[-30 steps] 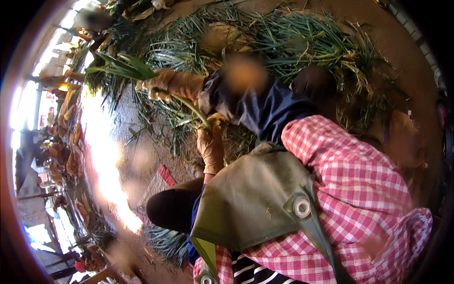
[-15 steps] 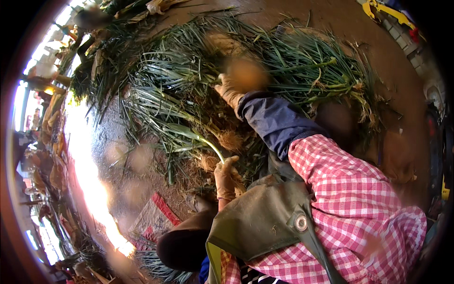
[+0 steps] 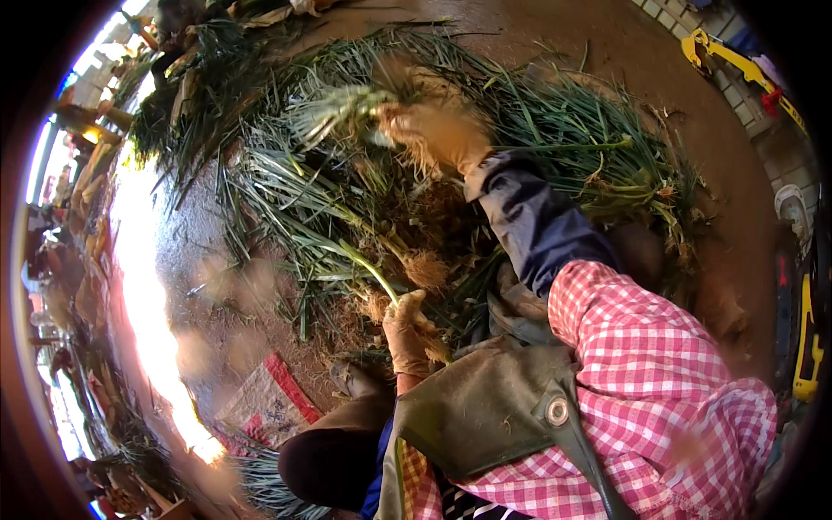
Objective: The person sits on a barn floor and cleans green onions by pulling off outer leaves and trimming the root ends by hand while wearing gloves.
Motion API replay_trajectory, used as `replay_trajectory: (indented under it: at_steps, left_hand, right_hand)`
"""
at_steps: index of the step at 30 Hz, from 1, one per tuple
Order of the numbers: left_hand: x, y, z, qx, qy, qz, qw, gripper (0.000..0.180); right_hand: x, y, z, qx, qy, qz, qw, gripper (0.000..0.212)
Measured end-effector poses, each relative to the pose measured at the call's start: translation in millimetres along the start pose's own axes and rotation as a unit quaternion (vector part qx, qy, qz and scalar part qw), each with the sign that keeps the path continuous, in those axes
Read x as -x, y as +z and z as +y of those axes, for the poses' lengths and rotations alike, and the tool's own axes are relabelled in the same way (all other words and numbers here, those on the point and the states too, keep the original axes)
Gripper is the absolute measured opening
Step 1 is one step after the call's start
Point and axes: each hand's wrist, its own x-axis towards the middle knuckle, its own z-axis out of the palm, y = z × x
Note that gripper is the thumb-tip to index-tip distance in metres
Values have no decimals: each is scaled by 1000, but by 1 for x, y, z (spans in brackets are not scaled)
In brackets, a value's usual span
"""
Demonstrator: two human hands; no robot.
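Observation:
My left hand (image 3: 405, 336), in a tan glove, is closed around the pale lower stem of a green onion (image 3: 379, 272). That stalk's leaves run up and left over the heap. Farther off, my gloved right hand (image 3: 468, 152) grips a bunch of green onions (image 3: 351, 106) near its brown roots. The bunch is smeared by motion, and a blurred spot on the picture partly hides the fingers. Beneath and between my hands lies a heap of green onions (image 3: 286, 184) with tangled, soil-brown roots (image 3: 426, 268).
More green onions (image 3: 563, 130) lie to the right on the wet brown floor (image 3: 537, 24). A red-edged sack (image 3: 276, 397) is by my boot (image 3: 325, 459). Stalks and dry leaves line the far left beside bright glare. Yellow tool-like objects (image 3: 737, 59) show at the right edge.
My right hand has picked up a bunch of green onions from the heap and drawn it slightly up and right. My left hand keeps its stalk, having shifted slightly left and down.

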Motion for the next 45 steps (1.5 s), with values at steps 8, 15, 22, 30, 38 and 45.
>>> replay_trajectory:
  at_steps: [8,15,22,30,38,45]
  left_hand:
    - [-6,24,-11,170,-49,-10,984,28]
    - [-16,30,-8,181,-39,-46,982,28]
    - [-17,15,-14,124,-21,-76,989,32]
    - [-21,-3,-29,186,-14,-90,978,30]
    - [-17,-7,-22,137,11,-61,989,30]
    - [-16,14,-29,110,6,-55,992,26]
  right_hand:
    - [31,-2,110,486,192,-174,835,69]
    - [28,-31,118,-83,162,-102,978,52]
    - [89,30,113,-72,150,-95,981,24]
    - [124,32,70,-119,61,-101,986,24]
    - [199,-206,-12,144,-85,11,986,18]
    - [271,-354,52,696,402,24,594,38]
